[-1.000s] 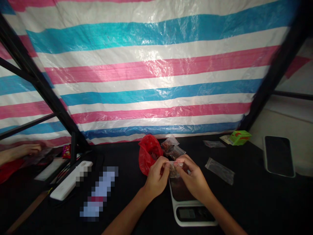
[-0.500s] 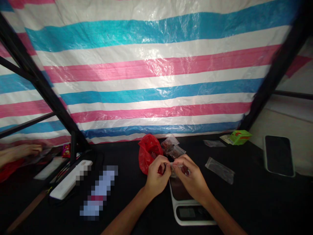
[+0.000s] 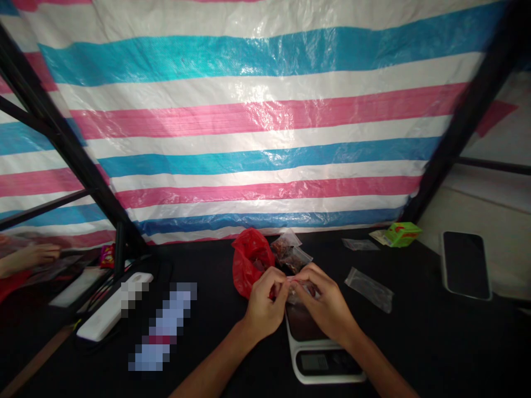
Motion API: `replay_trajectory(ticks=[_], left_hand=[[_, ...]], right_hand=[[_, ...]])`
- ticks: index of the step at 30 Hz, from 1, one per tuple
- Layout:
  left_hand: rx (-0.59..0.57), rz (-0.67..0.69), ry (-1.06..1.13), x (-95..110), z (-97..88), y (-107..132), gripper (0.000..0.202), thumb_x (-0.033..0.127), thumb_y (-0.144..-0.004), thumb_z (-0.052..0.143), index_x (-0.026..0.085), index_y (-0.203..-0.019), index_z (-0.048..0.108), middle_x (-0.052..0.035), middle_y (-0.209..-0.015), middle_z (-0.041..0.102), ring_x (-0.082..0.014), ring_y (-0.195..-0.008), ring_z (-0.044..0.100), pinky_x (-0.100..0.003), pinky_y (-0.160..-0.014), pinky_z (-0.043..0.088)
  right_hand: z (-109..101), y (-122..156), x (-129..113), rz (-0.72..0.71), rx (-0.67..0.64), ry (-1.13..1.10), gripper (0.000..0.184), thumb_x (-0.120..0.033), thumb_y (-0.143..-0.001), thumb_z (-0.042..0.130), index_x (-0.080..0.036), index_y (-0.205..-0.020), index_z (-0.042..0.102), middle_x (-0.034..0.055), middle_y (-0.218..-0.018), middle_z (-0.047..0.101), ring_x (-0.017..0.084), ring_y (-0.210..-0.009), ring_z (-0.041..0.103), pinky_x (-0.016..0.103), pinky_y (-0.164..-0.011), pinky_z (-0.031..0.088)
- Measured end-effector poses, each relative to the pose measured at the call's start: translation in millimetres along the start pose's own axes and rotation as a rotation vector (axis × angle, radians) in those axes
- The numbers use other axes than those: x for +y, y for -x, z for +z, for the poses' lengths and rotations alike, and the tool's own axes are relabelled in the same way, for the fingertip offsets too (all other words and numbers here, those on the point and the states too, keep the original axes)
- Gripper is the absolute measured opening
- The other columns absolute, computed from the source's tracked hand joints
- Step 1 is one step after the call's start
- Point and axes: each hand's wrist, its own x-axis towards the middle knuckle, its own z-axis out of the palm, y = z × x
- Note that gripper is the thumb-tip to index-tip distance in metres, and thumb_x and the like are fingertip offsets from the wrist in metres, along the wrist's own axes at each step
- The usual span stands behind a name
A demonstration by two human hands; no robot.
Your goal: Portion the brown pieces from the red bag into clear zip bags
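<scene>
My left hand (image 3: 267, 303) and my right hand (image 3: 320, 296) meet over the far end of a white kitchen scale (image 3: 296, 359). Fingers and thumbs of both pinch the top edge of a small clear zip bag (image 3: 293, 297), mostly hidden behind them; its contents are hard to make out. Just beyond my left hand stands an open red plastic bag (image 3: 244, 271) with dark brownish pieces inside. Small filled zip bags (image 3: 290, 251) of reddish-brown pieces lie behind my hands. The scale's display (image 3: 314, 362) faces me, its reading not legible.
To the right lie flat clear bags (image 3: 369, 288), a green box (image 3: 402, 234) and a phone (image 3: 465, 265). On the left are a white power strip (image 3: 114, 309) and a blurred-out packet (image 3: 164, 329). Another person's hand (image 3: 39, 255) works beyond the black frame (image 3: 70, 149).
Both hands stay together on the zip bag, with the fingers slightly shifted along its top edge. The view has moved a little, and the other person's hand has moved slightly.
</scene>
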Motion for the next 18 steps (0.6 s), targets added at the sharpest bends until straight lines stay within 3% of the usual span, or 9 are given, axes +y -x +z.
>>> replay_trajectory(ticks=[2, 4, 7, 9, 11, 13, 15, 18], left_hand=[[-0.009, 0.017, 0.015, -2, -1.0, 0, 0.02, 0.028, -0.101, 0.059, 0.019, -0.085, 0.066, -0.0046, -0.083, 0.067, -0.0162, -0.077, 0.064, -0.027, -0.071, 0.05], [-0.005, 0.001, -0.006, -3, -1.3, 0, 0.018, 0.027, -0.103, 0.056, 0.02, -0.101, 0.072, -0.008, -0.097, 0.072, -0.0195, -0.092, 0.068, -0.032, -0.083, 0.054], [0.043, -0.057, -0.064, -7, -0.2, -1, 0.031, 0.026, -0.107, 0.045, 0.022, -0.128, 0.067, -0.0114, -0.123, 0.07, -0.0223, -0.116, 0.065, -0.039, -0.103, 0.051], [0.095, -0.077, -0.087, -9, 0.2, -3, 0.032, 0.025, -0.108, 0.041, 0.022, -0.128, 0.066, -0.0112, -0.123, 0.069, -0.022, -0.118, 0.064, -0.039, -0.105, 0.049], [0.139, -0.071, -0.107, -11, -0.4, -5, 0.029, 0.024, -0.107, 0.041, 0.021, -0.118, 0.068, -0.0101, -0.114, 0.069, -0.0215, -0.111, 0.065, -0.037, -0.1, 0.051], [0.164, -0.057, -0.133, -11, -1.6, -7, 0.027, 0.021, -0.106, 0.042, 0.021, -0.109, 0.068, -0.0089, -0.107, 0.067, -0.0211, -0.105, 0.065, -0.035, -0.095, 0.051], [0.162, -0.051, -0.17, -12, -3.2, -8, 0.026, 0.017, -0.103, 0.043, 0.021, -0.102, 0.068, -0.0075, -0.102, 0.066, -0.0204, -0.1, 0.065, -0.034, -0.091, 0.051], [0.113, -0.072, -0.248, -14, -6.3, -7, 0.026, 0.011, -0.098, 0.045, 0.021, -0.091, 0.068, -0.0047, -0.094, 0.066, -0.0187, -0.091, 0.066, -0.031, -0.083, 0.05]], right_hand=[[-3, -1, 0, 0.005, -0.015, -0.028, 0.018, -0.037, -0.1, 0.064, -0.026, -0.093, 0.076, 0.0018, -0.085, 0.066, 0.016, -0.072, 0.062, 0.028, -0.064, 0.048], [-7, -3, 4, 0.011, 0.007, -0.073, 0.019, -0.04, -0.099, 0.065, -0.026, -0.095, 0.077, 0.0033, -0.089, 0.069, 0.018, -0.078, 0.066, 0.029, -0.07, 0.052], [-18, -8, 19, 0.108, 0.151, -0.195, 0.029, -0.05, -0.096, 0.067, -0.022, -0.098, 0.074, 0.0052, -0.087, 0.072, 0.02, -0.075, 0.069, 0.031, -0.066, 0.057], [-28, -12, 35, 0.214, 0.315, -0.291, 0.039, -0.058, -0.093, 0.068, -0.021, -0.102, 0.071, 0.005, -0.082, 0.073, 0.021, -0.069, 0.07, 0.033, -0.06, 0.059], [-38, -17, 52, 0.258, 0.511, -0.33, 0.044, -0.063, -0.09, 0.068, -0.021, -0.104, 0.068, 0.0071, -0.09, 0.076, 0.025, -0.077, 0.075, 0.037, -0.064, 0.064], [-44, -22, 69, 0.245, 0.618, -0.231, 0.048, -0.066, -0.091, 0.065, -0.02, -0.106, 0.066, 0.0101, -0.097, 0.077, 0.028, -0.084, 0.077, 0.04, -0.069, 0.065], [-45, -27, 83, 0.201, 0.581, -0.049, 0.051, -0.068, -0.094, 0.059, -0.019, -0.106, 0.067, 0.0125, -0.098, 0.077, 0.028, -0.085, 0.077, 0.041, -0.072, 0.065], [-41, -31, 92, 0.132, 0.4, 0.098, 0.048, -0.065, -0.093, 0.06, -0.019, -0.101, 0.074, 0.0126, -0.1, 0.078, 0.028, -0.09, 0.076, 0.042, -0.08, 0.063]])
